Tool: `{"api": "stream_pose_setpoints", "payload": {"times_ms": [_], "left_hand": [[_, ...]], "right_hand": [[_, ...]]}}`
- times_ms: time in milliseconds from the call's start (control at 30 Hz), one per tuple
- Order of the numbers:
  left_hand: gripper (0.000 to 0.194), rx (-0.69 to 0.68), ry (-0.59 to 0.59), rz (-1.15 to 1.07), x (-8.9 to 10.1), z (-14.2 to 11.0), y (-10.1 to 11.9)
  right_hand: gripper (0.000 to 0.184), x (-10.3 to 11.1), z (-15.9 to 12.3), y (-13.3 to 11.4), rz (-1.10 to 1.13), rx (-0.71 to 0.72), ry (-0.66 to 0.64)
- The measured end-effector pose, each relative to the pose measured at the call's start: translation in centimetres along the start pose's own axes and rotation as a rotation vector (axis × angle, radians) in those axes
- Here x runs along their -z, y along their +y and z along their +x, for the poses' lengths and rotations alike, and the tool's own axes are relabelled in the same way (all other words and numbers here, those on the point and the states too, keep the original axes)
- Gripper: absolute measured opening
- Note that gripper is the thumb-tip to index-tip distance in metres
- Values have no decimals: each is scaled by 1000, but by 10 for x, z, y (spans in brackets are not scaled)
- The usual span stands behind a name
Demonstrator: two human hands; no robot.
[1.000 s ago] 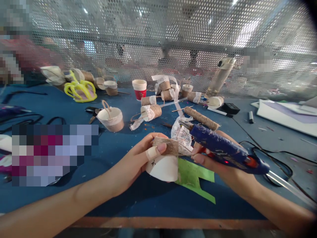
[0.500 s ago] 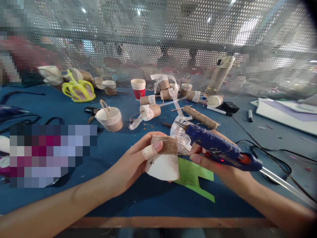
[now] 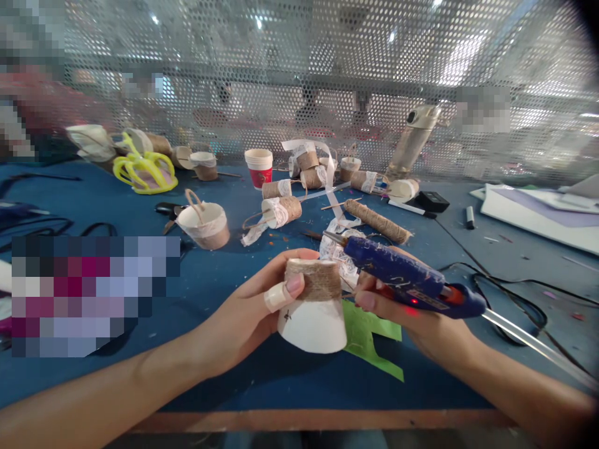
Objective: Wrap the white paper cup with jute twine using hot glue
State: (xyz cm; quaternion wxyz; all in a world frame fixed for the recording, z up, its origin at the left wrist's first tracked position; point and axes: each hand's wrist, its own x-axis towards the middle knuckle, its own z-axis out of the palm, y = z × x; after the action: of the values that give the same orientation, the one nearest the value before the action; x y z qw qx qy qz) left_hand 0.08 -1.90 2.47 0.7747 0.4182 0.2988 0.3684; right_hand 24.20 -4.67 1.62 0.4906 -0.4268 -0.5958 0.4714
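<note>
My left hand [image 3: 269, 299], with a bandage on the thumb, is closed around a white paper cup [image 3: 313, 327] held upside down. Brown twine is wound round the cup's upper part, near its base. In my right hand [image 3: 388, 299] is a blue hot glue gun [image 3: 402, 268] with a red light lit and a clear glue stick out of its back end. The gun's nozzle points left, just above and right of the cup, apart from it. White lace [image 3: 339, 255] lies behind the cup. Green paper [image 3: 372, 340] lies between my hands.
Several twine-wrapped cups, among them a small basket [image 3: 206, 224], stand or lie on the blue table. A red paper cup stack [image 3: 259, 168], a twine roll [image 3: 378, 221] and a yellow-edged crown [image 3: 146, 171] stand farther back. Black cable [image 3: 510, 280] coils at right.
The cup has tipped slightly in my left hand, so more of its twine band and base edge show. The glue gun has shifted slightly left and stays in my right hand.
</note>
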Motion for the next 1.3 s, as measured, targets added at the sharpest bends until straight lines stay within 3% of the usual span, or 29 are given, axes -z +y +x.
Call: {"api": "stream_pose_setpoints", "payload": {"times_ms": [700, 1133, 1300], "left_hand": [[35, -37, -71, 17, -3, -2, -2], [37, -132, -261, -7, 2, 2, -9], [38, -127, -251, 4, 4, 3, -9]], "right_hand": [[24, -4, 0, -16, 63, -96, -48], [22, -5, 1, -16, 7, -122, -8], [22, -5, 1, -18, 1, -141, -9]]}}
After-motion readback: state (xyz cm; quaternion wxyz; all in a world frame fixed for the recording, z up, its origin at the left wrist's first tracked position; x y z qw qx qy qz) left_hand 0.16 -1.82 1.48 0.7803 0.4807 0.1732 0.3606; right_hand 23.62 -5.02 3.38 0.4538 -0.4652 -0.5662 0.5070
